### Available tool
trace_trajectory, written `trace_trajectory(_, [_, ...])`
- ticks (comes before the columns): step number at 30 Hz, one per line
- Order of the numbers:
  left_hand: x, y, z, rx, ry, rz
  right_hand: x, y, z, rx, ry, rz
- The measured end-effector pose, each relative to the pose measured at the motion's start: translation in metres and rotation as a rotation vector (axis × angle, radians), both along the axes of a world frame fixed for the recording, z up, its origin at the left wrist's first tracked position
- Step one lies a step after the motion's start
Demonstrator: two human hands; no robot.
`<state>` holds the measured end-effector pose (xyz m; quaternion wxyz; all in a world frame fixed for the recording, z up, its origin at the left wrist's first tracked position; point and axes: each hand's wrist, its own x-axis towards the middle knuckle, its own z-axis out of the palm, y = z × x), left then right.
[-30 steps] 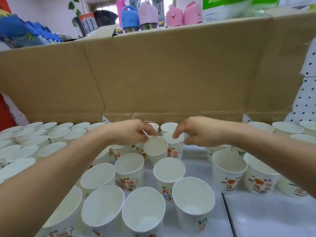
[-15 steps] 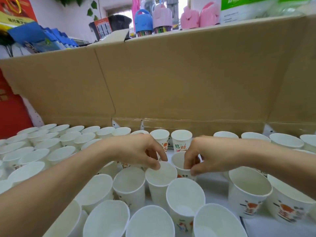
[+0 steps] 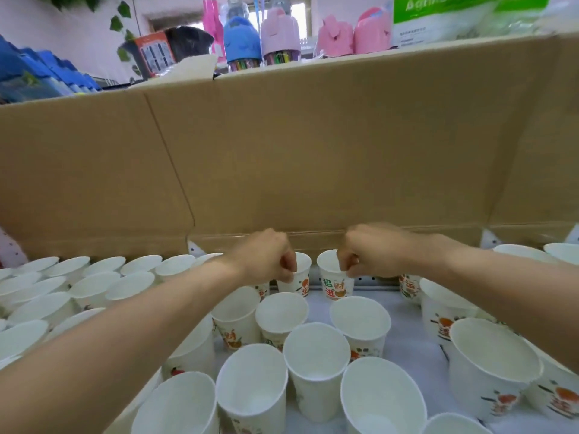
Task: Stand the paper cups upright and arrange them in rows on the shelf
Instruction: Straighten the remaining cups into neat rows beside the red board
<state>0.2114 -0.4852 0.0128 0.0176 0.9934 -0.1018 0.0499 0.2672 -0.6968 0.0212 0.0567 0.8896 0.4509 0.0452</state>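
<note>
Several white paper cups with orange and green print stand upright on the white shelf (image 3: 407,349). My left hand (image 3: 266,255) pinches the rim of a back-row cup (image 3: 299,281) close to the cardboard. My right hand (image 3: 372,250) pinches the rim of the neighbouring cup (image 3: 333,285), which shows green and orange characters. Both cups stand upright side by side. Tidy rows of cups (image 3: 94,277) fill the left of the shelf. A looser group (image 3: 313,349) stands in front of my hands.
A tall cardboard wall (image 3: 313,145) rises right behind the back row. More cups (image 3: 495,364) stand at the right. Above the cardboard sit blue and pink containers (image 3: 260,39) and a green-and-white bag (image 3: 454,17).
Both hands have moved away from me, from the middle cups to the back row by the cardboard. Each now pinches a cup rim there. The view has tilted upward.
</note>
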Motion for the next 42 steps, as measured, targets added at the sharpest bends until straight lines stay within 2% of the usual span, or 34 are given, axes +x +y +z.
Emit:
trace_trajectory(5, [0.002, -0.003, 0.0, -0.048, 0.001, -0.088, -0.005, -0.018, 0.005, -0.047, -0.041, -0.022])
trace_trajectory(11, [0.009, -0.011, -0.003, 0.01, -0.054, -0.132, 0.0, -0.035, 0.004, -0.053, 0.003, -0.101])
trace_trajectory(16, [0.008, -0.011, -0.001, -0.019, -0.018, -0.132, 0.003, -0.042, 0.002, 0.041, 0.02, -0.131])
trace_trajectory(21, [0.008, -0.013, -0.001, -0.236, 0.01, 0.022, 0.003, -0.035, -0.003, 0.129, 0.052, -0.086])
trace_trajectory(33, [0.016, -0.037, -0.006, -0.24, 0.016, 0.032, 0.005, -0.041, -0.003, 0.05, -0.001, -0.112])
trace_trajectory(39, [-0.001, -0.001, 0.031, -0.418, -0.044, 0.089, -0.001, -0.037, 0.004, 0.133, -0.011, -0.068])
trace_trajectory(42, [-0.016, 0.036, 0.042, -0.304, -0.014, 0.15, -0.006, -0.014, 0.009, 0.171, 0.029, -0.015])
